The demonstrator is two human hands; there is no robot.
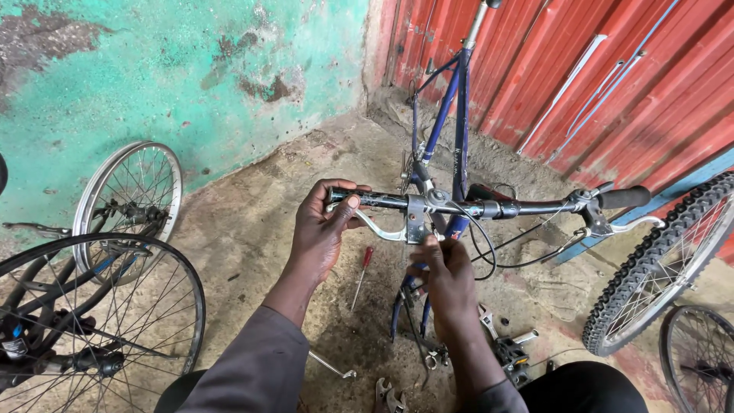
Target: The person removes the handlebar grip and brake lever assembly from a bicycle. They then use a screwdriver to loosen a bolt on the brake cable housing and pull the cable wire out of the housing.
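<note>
Both hands work the blue steel bicycle's black handlebar (489, 206): my left hand (325, 229) grips its nine-o'clock end, my right hand (443, 271) pinches the silver brake lever clamp (415, 219).

Left wall (176, 69): turquoise paint, flaking, bare grey-brown patches. Right wall (612, 69): red corrugated metal sheet, thin pale rods leaning on it, blue strip along its base. The two meet in a corner at top centre. Floor (260, 206): rough packed dirt or concrete, dusty, stained, reddish near the metal wall. Spoked wheels (130, 199) lean at the left wall; a knobby-tyred wheel (657, 268) stands right. Flat daylight, soft shadows.
</note>
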